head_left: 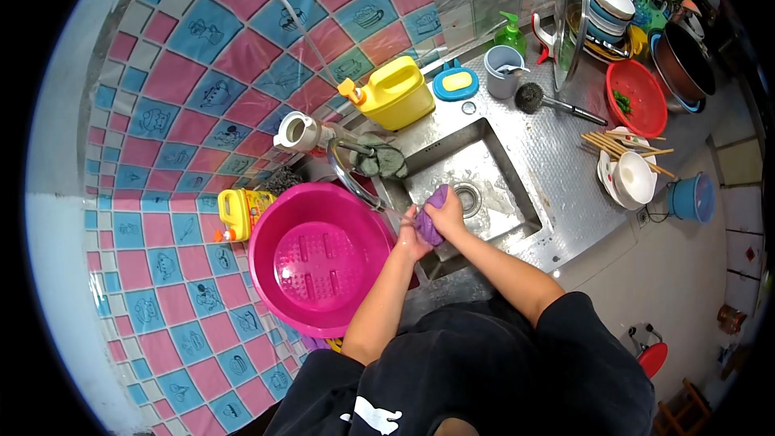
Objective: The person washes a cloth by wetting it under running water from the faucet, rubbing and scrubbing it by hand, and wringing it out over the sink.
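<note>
- Over the sink [444, 163], my right hand [449, 216] wraps its fingers around a bunched purple cloth [432, 224].
- My left hand [415, 244] meets it; I cannot tell how those fingers close.
- Apparently rinsing or wringing, I next need a firm, two-handed squeeze.

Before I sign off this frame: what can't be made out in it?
All in the head view:
- Full shape of the purple cloth: covered by the left hand and right hand.
- Left fingers' exact hold: behind the cloth.
- Green pieces in the red basket: too small to identify.
- Floor beneath the pink tub: blocked by the tub.
- Far upper-right kitchenware: dark, overlapping, cut by the edge.
</note>
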{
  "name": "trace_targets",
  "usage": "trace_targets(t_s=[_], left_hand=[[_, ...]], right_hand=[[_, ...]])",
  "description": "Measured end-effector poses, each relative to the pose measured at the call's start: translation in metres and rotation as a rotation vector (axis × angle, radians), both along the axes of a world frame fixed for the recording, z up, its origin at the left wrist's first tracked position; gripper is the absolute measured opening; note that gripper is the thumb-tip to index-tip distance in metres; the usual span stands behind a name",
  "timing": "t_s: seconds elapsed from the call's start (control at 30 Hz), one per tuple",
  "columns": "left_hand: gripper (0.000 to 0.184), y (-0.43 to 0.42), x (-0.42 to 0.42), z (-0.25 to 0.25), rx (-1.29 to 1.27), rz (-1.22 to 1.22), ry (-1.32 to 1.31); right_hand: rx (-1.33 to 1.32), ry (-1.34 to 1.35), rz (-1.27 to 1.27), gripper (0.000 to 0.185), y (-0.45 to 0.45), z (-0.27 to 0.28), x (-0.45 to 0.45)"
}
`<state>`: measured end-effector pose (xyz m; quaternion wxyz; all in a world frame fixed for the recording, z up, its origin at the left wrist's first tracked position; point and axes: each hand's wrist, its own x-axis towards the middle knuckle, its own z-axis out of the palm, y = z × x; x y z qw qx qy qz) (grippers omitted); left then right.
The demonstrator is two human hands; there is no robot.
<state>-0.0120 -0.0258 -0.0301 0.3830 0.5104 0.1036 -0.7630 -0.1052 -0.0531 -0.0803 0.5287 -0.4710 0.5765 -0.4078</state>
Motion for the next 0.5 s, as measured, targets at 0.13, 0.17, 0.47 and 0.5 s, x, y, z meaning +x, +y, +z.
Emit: trace_targets(t_s=[0.13, 0.17, 0.47, 0.5], left_hand=[[0.051, 0.008, 0.006, -0.02, -0.047, 0.219, 0.144], [0.053, 0.011, 0.018, -0.047, -0.121, 0.219, 0.217], [0.057, 0.011, -0.003, -0.016, -0.118, 0.293, 0.271], [0.055, 0.011, -0.004, -0.018, -0.103, 0.298, 0.257]], right_hand=[[-0.221, 0.139, 0.127, 0.026, 0.012, 0.045, -0.006], [-0.399, 0.216, 0.248, 0.027, 0.014, 0.055, -0.012], [-0.433, 0.057, 0.512, 0.042, 0.008, 0.049, -0.009], [-0.433, 0.058, 0.515, 0.042, 0.009, 0.046, -0.006]])
